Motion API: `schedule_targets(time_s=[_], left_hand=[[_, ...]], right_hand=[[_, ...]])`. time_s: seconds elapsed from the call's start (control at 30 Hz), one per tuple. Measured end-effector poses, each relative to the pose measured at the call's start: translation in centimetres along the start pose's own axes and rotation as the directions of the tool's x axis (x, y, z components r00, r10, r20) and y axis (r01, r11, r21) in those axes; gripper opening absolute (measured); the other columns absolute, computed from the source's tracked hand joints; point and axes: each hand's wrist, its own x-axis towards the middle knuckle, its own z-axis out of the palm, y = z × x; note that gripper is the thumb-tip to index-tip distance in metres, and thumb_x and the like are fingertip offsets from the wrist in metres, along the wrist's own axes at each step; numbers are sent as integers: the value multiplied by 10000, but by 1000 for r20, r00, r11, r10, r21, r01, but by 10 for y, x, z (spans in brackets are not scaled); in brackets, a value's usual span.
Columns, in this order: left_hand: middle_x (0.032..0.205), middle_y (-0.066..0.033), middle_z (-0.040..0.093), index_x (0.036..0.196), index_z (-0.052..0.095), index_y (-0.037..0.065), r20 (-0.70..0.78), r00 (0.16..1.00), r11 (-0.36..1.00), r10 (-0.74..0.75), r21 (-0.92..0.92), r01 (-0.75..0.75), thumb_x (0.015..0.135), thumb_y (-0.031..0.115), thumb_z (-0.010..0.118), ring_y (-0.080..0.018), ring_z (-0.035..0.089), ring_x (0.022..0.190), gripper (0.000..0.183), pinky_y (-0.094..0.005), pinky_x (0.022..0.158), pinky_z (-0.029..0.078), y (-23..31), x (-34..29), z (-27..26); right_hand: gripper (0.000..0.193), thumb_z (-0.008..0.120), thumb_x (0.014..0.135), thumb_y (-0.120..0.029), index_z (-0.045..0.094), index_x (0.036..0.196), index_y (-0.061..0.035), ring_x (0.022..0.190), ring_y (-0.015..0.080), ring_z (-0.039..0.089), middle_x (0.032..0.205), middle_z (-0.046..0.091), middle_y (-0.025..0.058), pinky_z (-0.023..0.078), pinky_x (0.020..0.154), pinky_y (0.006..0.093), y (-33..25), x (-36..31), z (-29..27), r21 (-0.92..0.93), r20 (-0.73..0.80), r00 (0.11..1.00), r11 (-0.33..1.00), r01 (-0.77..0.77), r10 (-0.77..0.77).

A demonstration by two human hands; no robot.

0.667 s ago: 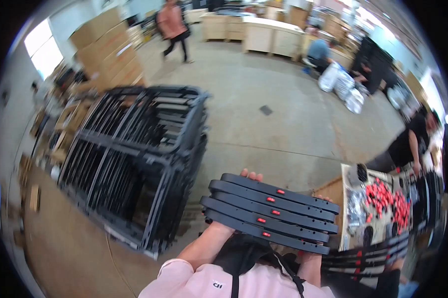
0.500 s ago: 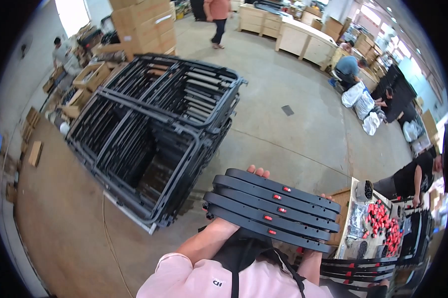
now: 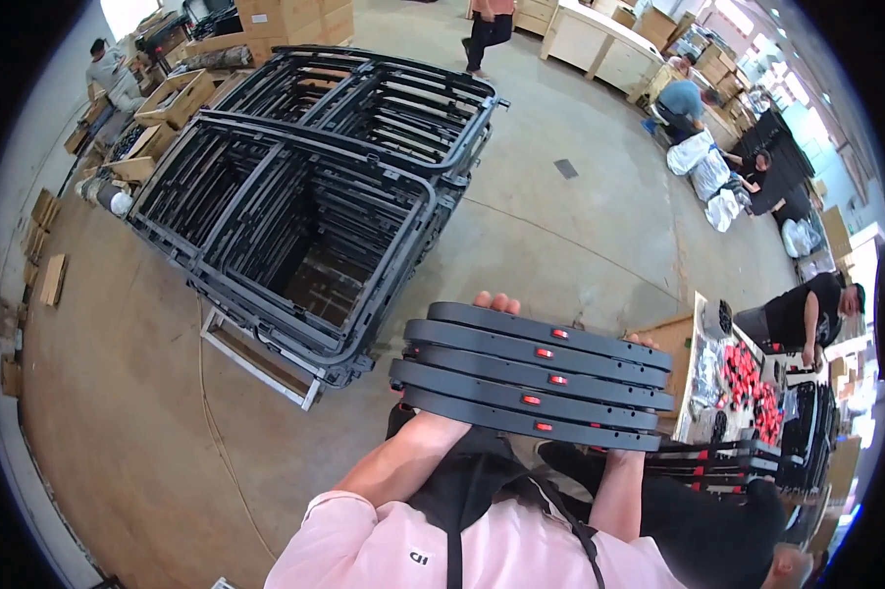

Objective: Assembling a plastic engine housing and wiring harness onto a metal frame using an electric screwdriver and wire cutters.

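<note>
Across my two forearms lies a stack of dark grey curved bars (image 3: 521, 361), several of them side by side, each with a small red part on its face. My left hand (image 3: 497, 301) reaches under the bars near their rounded left end. Its fingertips curl up over the far edge. At the right end my right hand (image 3: 643, 341) grips the same way, its fingers showing past the far bar. Both palms are hidden beneath the bars.
Ahead to the left stands a tall stack of black metal frames (image 3: 295, 167) on a pale base (image 3: 256, 358). At right, a table (image 3: 693, 378) holds red parts (image 3: 752, 393); a person in black (image 3: 806, 314) stands beyond it. Another person (image 3: 707, 530) is close at my lower right. A cord (image 3: 217, 442) crosses the floor.
The frame stack appears higher in view and shows more of its base. The bars stay in both hands. The person at my lower right has come further into view; the distant walker has moved.
</note>
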Motion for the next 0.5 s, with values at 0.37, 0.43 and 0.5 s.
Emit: schedule_targets(time_s=[0.37,0.43,0.5], left_hand=[[1731,-85,283,1687,224,153,28,993,992,112,61,-114,1150,453,371,-266,279,1603,633,-456,1338,203,-24,-93,-1],[1749,-90,243,1696,189,133,113,990,988,82,118,-95,1152,450,366,-266,250,1615,654,-442,1343,181,-18,-118,6],[1761,-98,211,1703,152,119,130,983,963,129,221,-155,1151,446,363,-264,244,1618,676,-435,1346,167,-20,-141,15]], right_hand=[[569,433,1121,-456,451,1570,-107,1515,244,437,1568,525,73,317,1297,458,14,-35,-65,268,131,970,935,-234,205],[570,432,1121,-456,450,1570,-105,1514,245,438,1569,525,75,316,1298,459,11,-86,-100,311,223,938,892,-327,266],[572,431,1121,-457,448,1571,-104,1514,246,439,1570,524,76,315,1299,459,10,-88,-102,326,285,912,864,-383,296]])
